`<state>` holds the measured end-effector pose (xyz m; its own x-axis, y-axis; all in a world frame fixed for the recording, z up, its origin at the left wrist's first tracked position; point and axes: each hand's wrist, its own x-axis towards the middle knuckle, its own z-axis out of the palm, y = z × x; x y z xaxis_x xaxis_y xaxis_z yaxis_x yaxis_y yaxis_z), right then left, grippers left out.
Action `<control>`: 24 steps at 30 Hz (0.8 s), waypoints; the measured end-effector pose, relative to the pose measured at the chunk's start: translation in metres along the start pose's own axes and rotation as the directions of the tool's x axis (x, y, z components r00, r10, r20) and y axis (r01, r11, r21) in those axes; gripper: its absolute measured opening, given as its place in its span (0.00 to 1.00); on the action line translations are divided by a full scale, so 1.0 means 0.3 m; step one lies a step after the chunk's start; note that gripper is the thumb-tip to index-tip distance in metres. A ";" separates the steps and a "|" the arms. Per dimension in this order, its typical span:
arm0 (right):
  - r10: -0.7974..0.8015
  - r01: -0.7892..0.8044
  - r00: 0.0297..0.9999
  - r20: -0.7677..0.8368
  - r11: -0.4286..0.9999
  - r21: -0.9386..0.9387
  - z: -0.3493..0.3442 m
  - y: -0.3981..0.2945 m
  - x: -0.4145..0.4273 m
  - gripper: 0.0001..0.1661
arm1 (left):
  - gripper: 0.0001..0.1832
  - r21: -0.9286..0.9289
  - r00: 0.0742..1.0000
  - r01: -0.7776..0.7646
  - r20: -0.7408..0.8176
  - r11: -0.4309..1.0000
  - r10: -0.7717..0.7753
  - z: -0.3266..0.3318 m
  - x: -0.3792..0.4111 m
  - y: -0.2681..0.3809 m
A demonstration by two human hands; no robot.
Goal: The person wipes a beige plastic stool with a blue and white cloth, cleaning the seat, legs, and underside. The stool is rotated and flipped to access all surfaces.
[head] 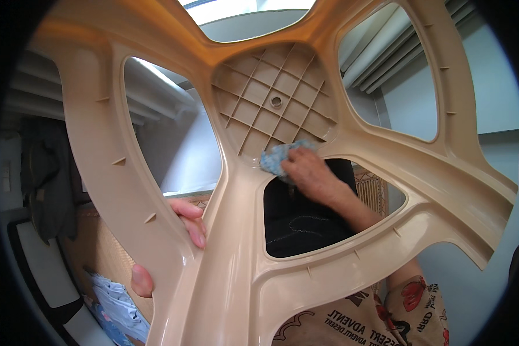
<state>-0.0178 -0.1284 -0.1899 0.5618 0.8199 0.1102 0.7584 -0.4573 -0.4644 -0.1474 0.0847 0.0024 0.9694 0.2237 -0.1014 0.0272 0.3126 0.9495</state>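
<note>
A beige plastic stool (233, 225) is tilted with its underside facing me, showing a ribbed seat (259, 86) with a small round hole and several legs joined by curved braces. My left hand (173, 242) grips a brace by its lower left end, fingers through the side opening and thumb on the outer edge; the palm is hidden behind the plastic. My right hand (313, 175) holds a crumpled blue-and-white cloth (279, 160) against the lower rim of the ribbed seat. The right forearm (361, 209) passes behind the near brace and up through its opening.
A woven mat surface (99, 242) lies beyond the stool at the left, with light blue fabric (116, 302) on it. Dark clothing (47, 181) hangs at far left. Pale curtains (385, 56) and a window (251, 8) show behind. My printed garment (341, 324) is close below.
</note>
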 end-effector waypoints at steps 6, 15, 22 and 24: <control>0.063 -0.060 0.998 -0.015 0.986 0.159 -0.009 -0.075 0.004 0.06 | 0.47 0.003 0.998 0.001 0.058 1.000 -0.001 -0.007 0.014 0.004; 0.471 -0.337 0.879 -0.073 0.722 0.604 -0.093 0.125 0.024 0.15 | 0.47 0.012 0.999 -0.009 0.032 1.000 0.009 -0.027 0.011 -0.018; 0.503 -0.089 0.725 -0.470 0.745 0.661 -0.011 0.190 0.315 0.17 | 0.47 0.010 0.999 -0.012 0.053 1.000 0.011 -0.028 0.007 -0.012; 0.260 -0.084 0.860 -0.439 0.921 0.380 0.096 0.192 0.326 0.16 | 0.46 0.001 0.996 -0.016 0.087 1.000 0.016 -0.031 0.014 -0.012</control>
<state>0.0714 -0.0648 -0.2311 0.8252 0.4349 0.3603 0.5260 -0.3593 -0.7709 -0.1456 0.0931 -0.0042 0.9872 0.1477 -0.0603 0.0121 0.3076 0.9514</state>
